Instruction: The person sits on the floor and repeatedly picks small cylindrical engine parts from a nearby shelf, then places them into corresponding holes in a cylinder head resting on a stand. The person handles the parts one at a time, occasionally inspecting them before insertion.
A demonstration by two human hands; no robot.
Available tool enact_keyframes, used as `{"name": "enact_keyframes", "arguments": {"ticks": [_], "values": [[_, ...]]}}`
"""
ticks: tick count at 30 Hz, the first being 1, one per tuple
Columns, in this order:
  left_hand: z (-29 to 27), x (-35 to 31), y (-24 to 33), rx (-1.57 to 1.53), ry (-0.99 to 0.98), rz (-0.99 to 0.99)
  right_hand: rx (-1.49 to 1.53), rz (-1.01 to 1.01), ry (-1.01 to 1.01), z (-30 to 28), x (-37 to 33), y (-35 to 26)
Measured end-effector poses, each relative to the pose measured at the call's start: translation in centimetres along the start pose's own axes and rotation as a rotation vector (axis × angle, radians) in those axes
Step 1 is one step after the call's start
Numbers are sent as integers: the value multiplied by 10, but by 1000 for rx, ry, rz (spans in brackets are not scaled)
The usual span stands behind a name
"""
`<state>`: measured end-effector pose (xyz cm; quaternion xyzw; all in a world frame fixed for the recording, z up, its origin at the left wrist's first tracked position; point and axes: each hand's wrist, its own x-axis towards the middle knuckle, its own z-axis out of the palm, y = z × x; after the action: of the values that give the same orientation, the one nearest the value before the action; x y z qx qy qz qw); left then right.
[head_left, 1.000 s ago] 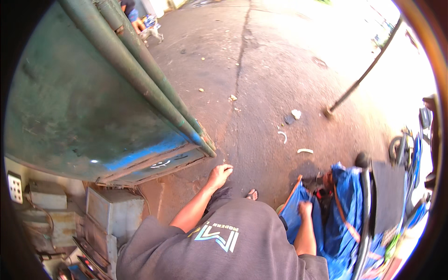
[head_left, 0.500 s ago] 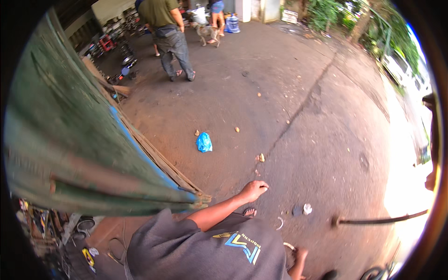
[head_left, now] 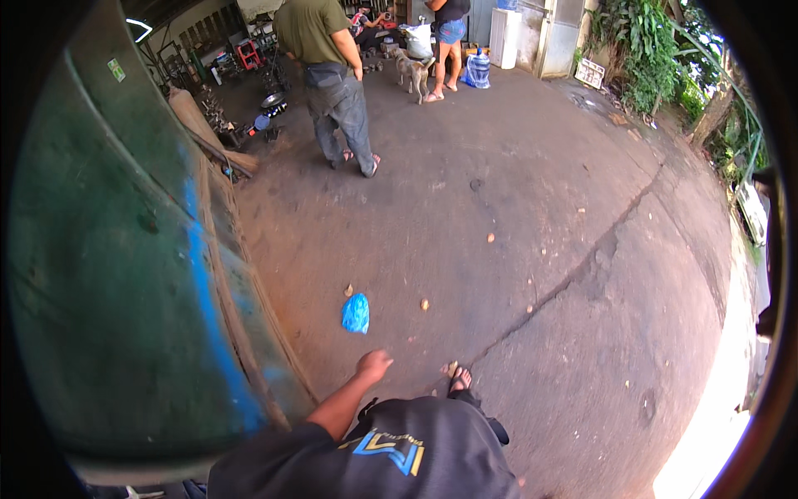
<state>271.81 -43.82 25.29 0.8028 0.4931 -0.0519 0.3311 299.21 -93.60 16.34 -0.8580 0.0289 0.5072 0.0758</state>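
Note:
My left hand point(head_left: 375, 364) hangs in front of my body at the end of my bent forearm, its fingers curled into a loose fist. No object shows in it. A crumpled blue plastic bag point(head_left: 356, 313) lies on the ground just beyond it, not touching it. Only a small sliver of skin shows by the right side of my dark shirt point(head_left: 391, 449), and the fingers of my right hand are hidden. My foot in a dark flip-flop point(head_left: 460, 380) is on the ground ahead of my shirt.
A green metal panel point(head_left: 125, 291) with blue paint rises along my left. Ahead stand a person in an olive shirt point(head_left: 312, 33), a dog point(head_left: 413, 73) and a person in denim shorts point(head_left: 452, 32). A blue water jug point(head_left: 477, 70) is farther back. Plants point(head_left: 636, 62) line the right.
The view has moved forward along the green panel. The blue bag and the people now appear nearer. My left hand has swung left, and my right hand has almost left the picture.

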Motion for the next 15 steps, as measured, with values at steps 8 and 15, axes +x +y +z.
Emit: {"name": "enact_keyframes", "arguments": {"ticks": [8,15], "values": [[-24,20,-135,-28,-18,-489,-299,-508,887,-411,86,-413],[-59,66,-202,236,-263,-424,-135,-1051,704,-303,22,-764]]}}
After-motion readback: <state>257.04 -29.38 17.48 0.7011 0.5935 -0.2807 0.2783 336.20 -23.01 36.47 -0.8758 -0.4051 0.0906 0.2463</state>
